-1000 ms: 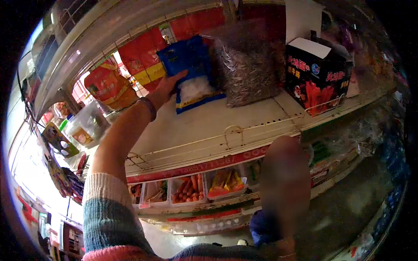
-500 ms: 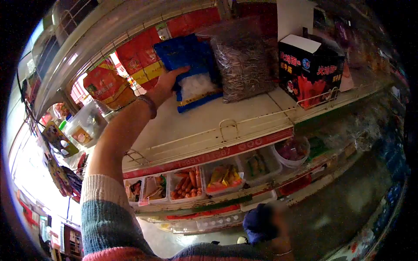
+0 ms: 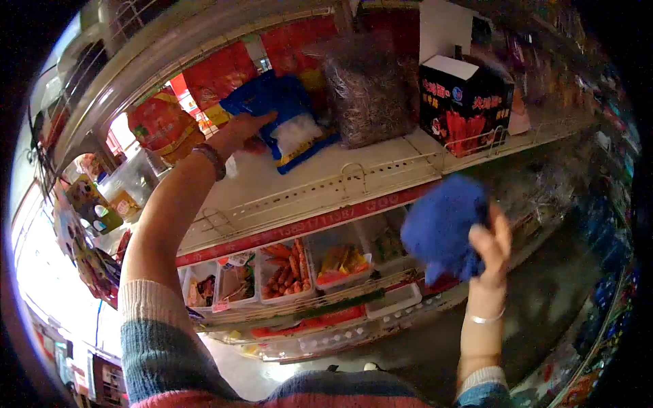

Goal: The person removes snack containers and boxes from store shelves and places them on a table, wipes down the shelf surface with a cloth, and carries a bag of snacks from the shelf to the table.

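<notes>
My left hand (image 3: 238, 132) reaches onto the shelf and grips the left side of a blue packet (image 3: 289, 122) with a clear window showing white contents. The packet leans, its lower edge on the shelf board. A bunched blue cloth (image 3: 445, 228) is in my right hand (image 3: 493, 248), raised in front of the shelf edge. My right fingers are wrapped round the cloth's right side and slightly blurred. Right of the packet stands a clear bag (image 3: 371, 92) of thin, dried brownish pieces.
A black box (image 3: 466, 105) with red pictures stands farther right. Red packets (image 3: 218, 75) line the wire back. A low wire rail (image 3: 354, 178) runs along the shelf front. Below are plastic tubs, one with sausage-like sticks (image 3: 286, 272). A clear container (image 3: 132, 187) sits at left.
My right hand has risen with the blue cloth from low down to the shelf's front edge. The blue packet has tilted, its top swinging left, with my left hand on it.
</notes>
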`<control>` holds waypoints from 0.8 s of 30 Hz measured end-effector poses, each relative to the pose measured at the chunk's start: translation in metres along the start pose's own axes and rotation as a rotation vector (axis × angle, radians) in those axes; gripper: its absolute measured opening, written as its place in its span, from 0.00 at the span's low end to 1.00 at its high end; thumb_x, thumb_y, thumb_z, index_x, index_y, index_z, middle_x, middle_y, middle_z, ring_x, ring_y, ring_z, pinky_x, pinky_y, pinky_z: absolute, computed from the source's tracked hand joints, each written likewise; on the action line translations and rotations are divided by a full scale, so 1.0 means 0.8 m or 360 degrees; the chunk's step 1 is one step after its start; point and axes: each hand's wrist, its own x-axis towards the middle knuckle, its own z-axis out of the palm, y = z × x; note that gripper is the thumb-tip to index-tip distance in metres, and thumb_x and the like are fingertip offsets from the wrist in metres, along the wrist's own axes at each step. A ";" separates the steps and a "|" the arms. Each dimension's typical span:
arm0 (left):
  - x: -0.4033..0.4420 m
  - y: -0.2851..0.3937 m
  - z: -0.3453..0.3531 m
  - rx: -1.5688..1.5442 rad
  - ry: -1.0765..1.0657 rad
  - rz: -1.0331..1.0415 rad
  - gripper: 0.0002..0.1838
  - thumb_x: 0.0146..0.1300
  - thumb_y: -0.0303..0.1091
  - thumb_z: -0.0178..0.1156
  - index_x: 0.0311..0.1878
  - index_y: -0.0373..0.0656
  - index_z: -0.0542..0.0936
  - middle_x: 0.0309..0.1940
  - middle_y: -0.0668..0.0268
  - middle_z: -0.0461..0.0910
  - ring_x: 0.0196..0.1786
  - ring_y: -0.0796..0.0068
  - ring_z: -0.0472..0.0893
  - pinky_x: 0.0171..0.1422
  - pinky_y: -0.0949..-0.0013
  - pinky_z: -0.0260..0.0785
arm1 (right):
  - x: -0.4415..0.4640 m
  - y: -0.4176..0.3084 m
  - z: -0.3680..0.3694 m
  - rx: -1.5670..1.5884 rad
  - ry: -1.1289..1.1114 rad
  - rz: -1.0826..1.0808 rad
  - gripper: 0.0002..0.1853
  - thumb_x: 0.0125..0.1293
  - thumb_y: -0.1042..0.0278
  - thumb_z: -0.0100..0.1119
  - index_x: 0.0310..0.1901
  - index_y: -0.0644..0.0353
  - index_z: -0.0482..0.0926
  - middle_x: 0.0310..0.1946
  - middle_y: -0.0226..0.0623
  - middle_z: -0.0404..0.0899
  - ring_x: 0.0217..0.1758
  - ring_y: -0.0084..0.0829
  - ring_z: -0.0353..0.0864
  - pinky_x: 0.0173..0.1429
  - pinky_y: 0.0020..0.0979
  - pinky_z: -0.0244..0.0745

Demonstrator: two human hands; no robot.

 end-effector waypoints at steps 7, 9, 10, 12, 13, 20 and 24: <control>0.005 -0.034 -0.007 -0.0309 0.0099 0.0282 0.26 0.51 0.44 0.71 0.46 0.35 0.77 0.39 0.55 0.80 0.35 0.58 0.82 0.34 0.56 0.79 | 0.174 -0.058 0.145 -0.1214 -0.0003 -0.1483 0.19 0.58 0.66 0.63 0.49 0.66 0.76 0.42 0.50 0.81 0.45 0.42 0.81 0.53 0.35 0.74; -0.026 -0.024 -0.004 -0.0431 0.0165 0.0350 0.22 0.53 0.39 0.70 0.48 0.37 0.77 0.43 0.55 0.80 0.40 0.57 0.82 0.39 0.55 0.79 | 0.201 -0.029 0.154 -0.1772 -0.0353 -0.1272 0.24 0.59 0.62 0.63 0.54 0.65 0.74 0.49 0.50 0.79 0.52 0.42 0.79 0.57 0.35 0.72; -0.026 -0.027 -0.008 -0.0451 0.0176 0.0400 0.21 0.53 0.37 0.69 0.48 0.39 0.77 0.43 0.55 0.80 0.41 0.57 0.82 0.41 0.54 0.79 | 0.203 -0.020 0.154 -0.2024 -0.0649 -0.0930 0.25 0.58 0.60 0.63 0.54 0.65 0.74 0.50 0.51 0.78 0.54 0.50 0.76 0.58 0.39 0.71; 0.002 -0.060 -0.031 -0.0019 0.0152 0.0847 0.19 0.53 0.32 0.68 0.48 0.41 0.77 0.44 0.55 0.80 0.43 0.58 0.81 0.45 0.54 0.78 | 0.197 0.000 0.158 -0.2266 -0.0927 -0.0689 0.25 0.58 0.57 0.63 0.54 0.62 0.74 0.49 0.52 0.78 0.53 0.49 0.77 0.56 0.40 0.72; 0.017 -0.081 -0.048 0.0590 0.0272 0.1266 0.19 0.53 0.29 0.68 0.48 0.42 0.77 0.44 0.56 0.80 0.44 0.58 0.81 0.46 0.53 0.78 | 0.182 0.001 0.164 -0.2317 -0.1015 -0.0556 0.25 0.58 0.57 0.62 0.55 0.62 0.74 0.49 0.52 0.78 0.52 0.48 0.77 0.56 0.40 0.72; -0.108 -0.043 -0.116 -0.0961 0.0338 0.0780 0.12 0.54 0.22 0.61 0.43 0.39 0.77 0.39 0.59 0.80 0.40 0.62 0.81 0.43 0.61 0.78 | 0.137 0.014 0.202 -0.2487 -0.0346 -0.1210 0.23 0.56 0.58 0.63 0.52 0.61 0.76 0.40 0.47 0.76 0.45 0.49 0.76 0.47 0.45 0.74; -0.172 -0.049 -0.176 -0.1384 0.0173 0.0614 0.13 0.56 0.31 0.63 0.42 0.36 0.77 0.34 0.58 0.80 0.34 0.63 0.81 0.39 0.61 0.78 | 0.109 -0.004 0.258 -0.2057 -0.0342 -0.1319 0.27 0.58 0.57 0.64 0.56 0.65 0.73 0.45 0.48 0.76 0.48 0.44 0.76 0.52 0.42 0.73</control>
